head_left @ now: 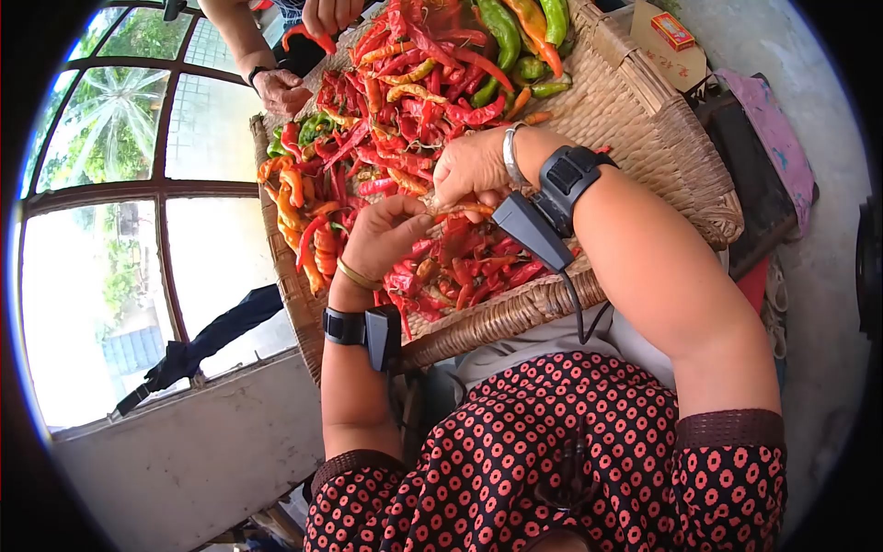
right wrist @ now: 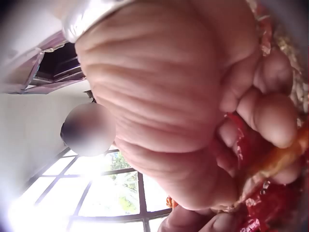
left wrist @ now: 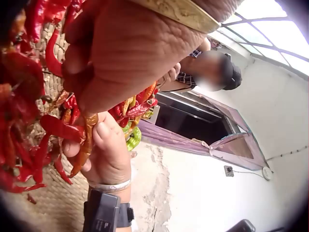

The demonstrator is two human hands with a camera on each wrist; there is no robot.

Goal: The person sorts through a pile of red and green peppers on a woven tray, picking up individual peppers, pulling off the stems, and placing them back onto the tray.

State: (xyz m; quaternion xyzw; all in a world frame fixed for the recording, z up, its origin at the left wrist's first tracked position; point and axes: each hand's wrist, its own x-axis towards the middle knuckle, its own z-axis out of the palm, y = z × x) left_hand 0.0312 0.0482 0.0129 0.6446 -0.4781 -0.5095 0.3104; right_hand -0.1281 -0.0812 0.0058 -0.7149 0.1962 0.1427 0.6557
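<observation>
My right hand and left hand meet low over a woven basket heaped with chili peppers. Between them is an orange chili pepper; the left fingertips pinch one end of it and the right thumb and fingers hold its length. In the right wrist view the same orange chili lies across the right fingers, and a red chili shows in the curl of that hand. Loose red chilies lie just under both hands.
Another person's hands are at the basket's far left, one with a red chili. Green peppers lie at the back, orange ones along the left rim. A window stands left; a matchbox on cardboard is at the back right.
</observation>
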